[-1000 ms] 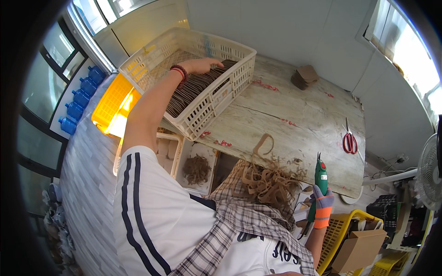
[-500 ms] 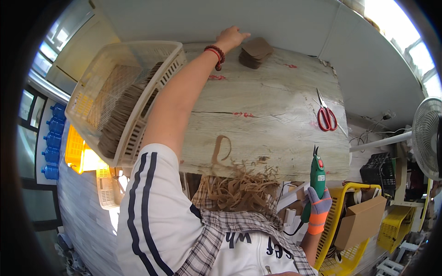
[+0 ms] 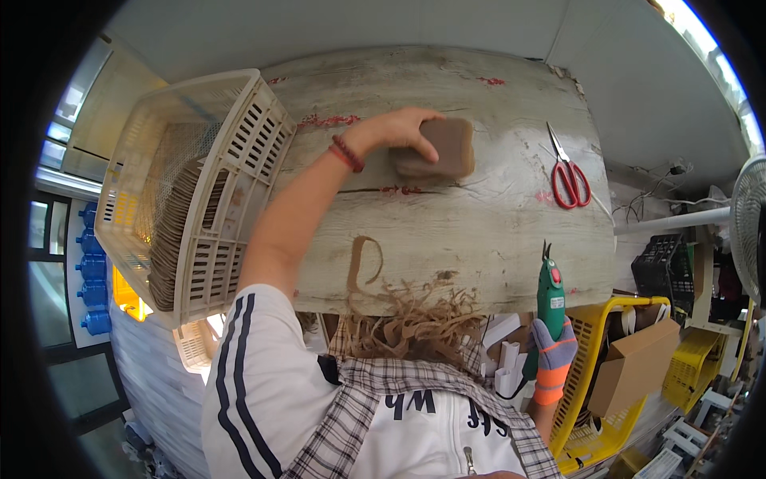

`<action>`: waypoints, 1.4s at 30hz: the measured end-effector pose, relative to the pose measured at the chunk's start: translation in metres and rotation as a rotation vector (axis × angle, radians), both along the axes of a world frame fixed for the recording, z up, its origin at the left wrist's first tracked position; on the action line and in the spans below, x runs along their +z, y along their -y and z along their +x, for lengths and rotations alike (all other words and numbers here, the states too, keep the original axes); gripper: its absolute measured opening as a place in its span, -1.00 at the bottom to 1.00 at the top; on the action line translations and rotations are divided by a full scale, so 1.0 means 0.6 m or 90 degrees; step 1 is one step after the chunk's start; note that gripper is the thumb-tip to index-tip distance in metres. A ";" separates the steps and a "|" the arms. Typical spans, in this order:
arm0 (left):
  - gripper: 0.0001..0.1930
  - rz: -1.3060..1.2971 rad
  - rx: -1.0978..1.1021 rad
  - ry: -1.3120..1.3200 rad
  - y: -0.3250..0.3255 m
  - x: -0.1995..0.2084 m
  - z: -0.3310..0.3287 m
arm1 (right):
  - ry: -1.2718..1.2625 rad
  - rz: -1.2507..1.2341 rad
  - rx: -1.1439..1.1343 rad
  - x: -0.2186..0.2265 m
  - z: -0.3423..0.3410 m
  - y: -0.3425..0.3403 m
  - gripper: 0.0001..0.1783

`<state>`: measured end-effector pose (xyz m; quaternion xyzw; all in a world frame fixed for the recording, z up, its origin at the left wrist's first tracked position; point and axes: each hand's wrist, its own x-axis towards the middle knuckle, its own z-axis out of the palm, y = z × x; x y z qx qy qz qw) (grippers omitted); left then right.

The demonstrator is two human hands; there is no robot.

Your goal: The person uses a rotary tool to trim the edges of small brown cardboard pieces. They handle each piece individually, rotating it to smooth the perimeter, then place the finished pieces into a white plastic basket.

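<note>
Bare, with a beaded bracelet at the wrist, my left hand (image 3: 404, 134) is closed around a stack of brown rounded-corner pieces (image 3: 448, 148) over the middle of the table. The stack is slightly blurred, and whether it touches the tabletop I cannot tell. In a grey and orange glove, my right hand (image 3: 554, 355) grips green electric scissors (image 3: 550, 291) by the handle at the table's near right edge, their short dark blades pointing away from me. Curled brown offcut strips (image 3: 415, 327) lie heaped at the near edge and in my lap.
Red-handled scissors (image 3: 570, 182) lie on the right of the wood-patterned table (image 3: 495, 239). At the left stands a white plastic crate (image 3: 231, 199) with many brown pieces (image 3: 179, 231) in rows. A yellow basket (image 3: 586, 351) with a cardboard box (image 3: 634, 367) is at my right; a fan (image 3: 748, 231) stands beyond.
My left hand has grasped the brown stack from the table's far edge and brought it nearer to me. The right hand still holds the electric scissors in about the same place.
</note>
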<state>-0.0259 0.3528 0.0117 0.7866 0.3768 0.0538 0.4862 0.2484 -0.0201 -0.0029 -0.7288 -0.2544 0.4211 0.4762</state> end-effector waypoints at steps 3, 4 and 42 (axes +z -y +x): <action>-0.16 0.057 -0.003 0.002 0.145 0.011 -0.018 | 0.081 0.016 0.097 -0.014 -0.010 0.011 -0.64; -0.17 0.093 -0.002 0.010 0.176 0.017 -0.025 | 0.072 0.024 0.102 -0.013 -0.020 0.014 -0.63; -0.59 -0.489 0.551 1.105 0.501 0.036 0.096 | -0.063 0.126 0.199 0.099 -0.101 0.134 -0.61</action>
